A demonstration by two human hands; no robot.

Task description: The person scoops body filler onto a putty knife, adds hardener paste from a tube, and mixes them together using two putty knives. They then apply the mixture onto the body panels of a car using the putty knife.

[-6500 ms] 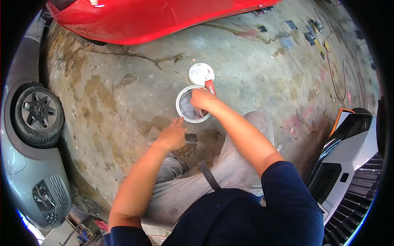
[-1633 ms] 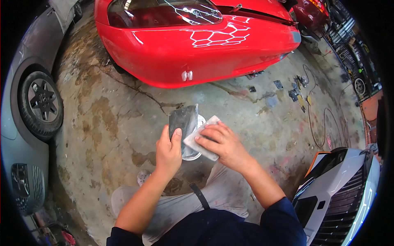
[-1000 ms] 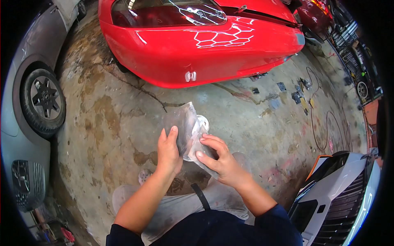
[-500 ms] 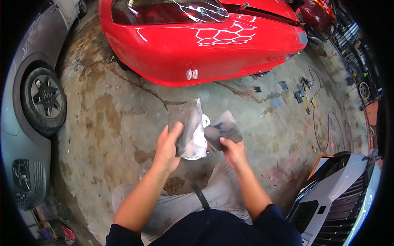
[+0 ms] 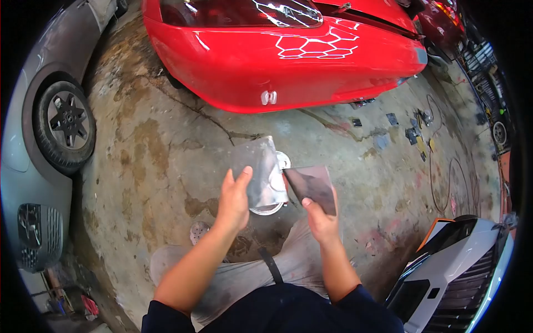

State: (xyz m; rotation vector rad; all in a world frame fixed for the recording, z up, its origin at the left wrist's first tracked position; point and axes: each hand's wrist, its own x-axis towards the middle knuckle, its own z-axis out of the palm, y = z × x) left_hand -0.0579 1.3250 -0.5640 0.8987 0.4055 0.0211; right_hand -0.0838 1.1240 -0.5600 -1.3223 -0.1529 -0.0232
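My left hand grips a flat grey rectangular plate, thumb on its face and fingers behind. White paste is smeared along the plate's right side. My right hand pinches a thin dark-grey flat sheet, like a putty spreader, with the thumb on top. The sheet is tilted, its left corner close to the plate's right edge; whether they touch I cannot tell. Below and partly hidden by the plate is a round tin with a whitish rim. Another round white rim or lid shows behind the plate.
Ahead stands a red car bumper. A grey car with a wheel is at left, and a white car part with a black grille at lower right. Dark scraps and a thin hose lie on the stained concrete floor.
My right hand has turned the dark sheet, so it now leans sideways with its left corner toward the plate. The plate has shifted slightly right. The camera view has moved a little.
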